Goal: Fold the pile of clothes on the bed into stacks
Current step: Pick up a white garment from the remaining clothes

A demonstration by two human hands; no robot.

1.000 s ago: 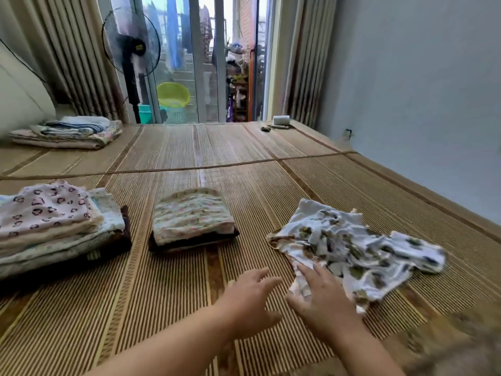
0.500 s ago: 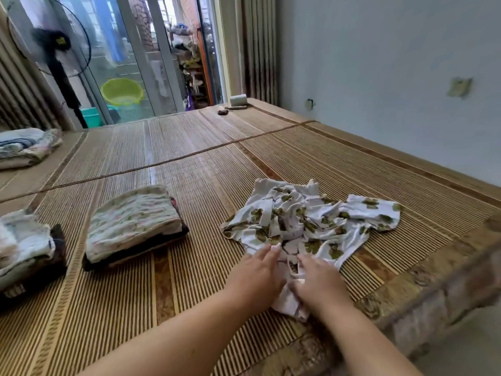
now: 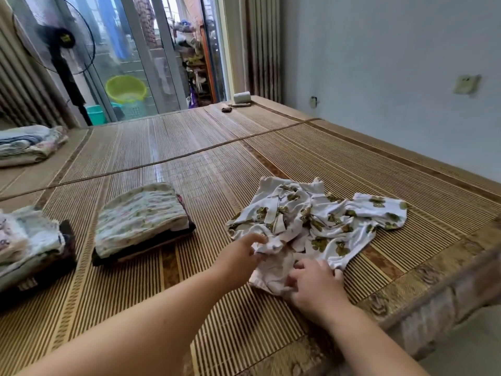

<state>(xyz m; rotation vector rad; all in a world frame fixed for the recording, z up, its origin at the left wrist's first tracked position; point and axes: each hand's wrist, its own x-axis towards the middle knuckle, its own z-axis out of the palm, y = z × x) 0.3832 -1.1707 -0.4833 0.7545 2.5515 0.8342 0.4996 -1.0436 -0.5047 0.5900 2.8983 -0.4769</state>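
Left hand point(image 3: 244, 253) has shifted left since the last frame and now pinches a raised fold of the garment point(image 3: 333, 221). Right hand point(image 3: 315, 287) stays on the near hem, fingers curled into the cloth. Garment lies crumpled just beyond both hands.

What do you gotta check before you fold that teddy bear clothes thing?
1. Bear-print garment lying flat: not ok, it is crumpled.
2. Left hand has hold: ok, it pinches an edge.
3. Right hand has hold: cannot tell; its fingers curl on the near part.
4. Room to spread it: ok, bare mat shows around the garment.
5. Place to put it afterwards: ok, a folded stack lies to its left, apart from it.
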